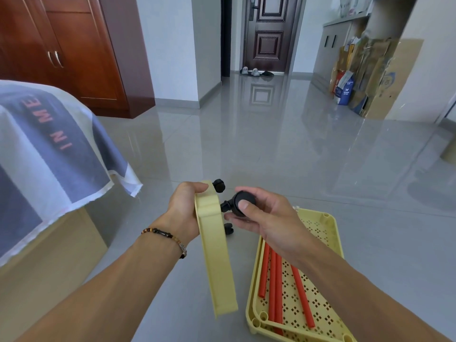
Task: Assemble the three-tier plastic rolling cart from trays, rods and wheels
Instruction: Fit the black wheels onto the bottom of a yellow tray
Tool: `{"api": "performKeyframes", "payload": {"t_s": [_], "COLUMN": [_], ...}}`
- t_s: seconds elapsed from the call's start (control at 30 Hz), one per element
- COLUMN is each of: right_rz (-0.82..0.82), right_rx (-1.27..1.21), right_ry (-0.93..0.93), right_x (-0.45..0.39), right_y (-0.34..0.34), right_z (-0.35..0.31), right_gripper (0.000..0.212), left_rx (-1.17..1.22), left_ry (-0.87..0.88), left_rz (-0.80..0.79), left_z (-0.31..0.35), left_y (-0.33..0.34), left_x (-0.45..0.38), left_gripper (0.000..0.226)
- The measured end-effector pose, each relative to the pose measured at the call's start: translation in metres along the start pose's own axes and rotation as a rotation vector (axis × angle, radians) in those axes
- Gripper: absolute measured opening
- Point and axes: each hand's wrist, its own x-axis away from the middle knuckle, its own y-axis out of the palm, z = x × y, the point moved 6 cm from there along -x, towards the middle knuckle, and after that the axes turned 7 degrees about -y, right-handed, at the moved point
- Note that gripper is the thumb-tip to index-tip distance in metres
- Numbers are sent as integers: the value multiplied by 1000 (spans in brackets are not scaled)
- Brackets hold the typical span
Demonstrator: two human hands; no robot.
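My left hand (184,211) grips the upper end of a pale yellow tray (217,262) that stands on its edge on the floor. My right hand (266,218) pinches a black caster wheel (240,203), its stem touching the tray's corner. Another black wheel (218,185) sticks out of the tray's far corner. A third black wheel (229,229) shows just below my right hand, beside the tray. A second yellow perforated tray (328,220) lies flat on the floor at the right, with several red rods (275,282) lying in it.
A low piece of furniture draped in a printed cloth (44,149) stands close at my left. Glossy grey floor tiles (271,144) stretch ahead to a dark door with slippers (250,71). Cardboard boxes (370,75) lean at the right wall.
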Motion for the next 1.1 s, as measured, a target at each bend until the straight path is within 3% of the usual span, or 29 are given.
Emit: {"api": "performKeyframes", "payload": {"t_s": [0.1,0.17,0.4,0.57,0.7,0.93,1.1], "right_rz": [-14,-29,-76,-132,-137,-138,-115], "right_rx": [257,381,418,480,565,695,673], "right_ry": [-21,-29,-139,-148,-184,-273,-348], "right_x": [2,3,4,6,4,7,12], "right_y": [-2,-1,2,12,13,11,16], "right_z": [-3,-4,-19,-17,-22,-27,-28], "right_gripper": [22,22,27,25,25,26,26], "left_rx": [-31,-64,-196,-148,-147,-209,-190], "left_ry": [8,9,16,19,26,18,35], "left_rz": [-35,-73,-46,-79,-49,-78,-70], "left_z": [4,6,4,5,7,3,1], "left_y": [6,8,9,7,10,20,23], "left_x": [7,7,8,12,16,21,22], "left_gripper": [41,44,74,62,69,24,20]}}
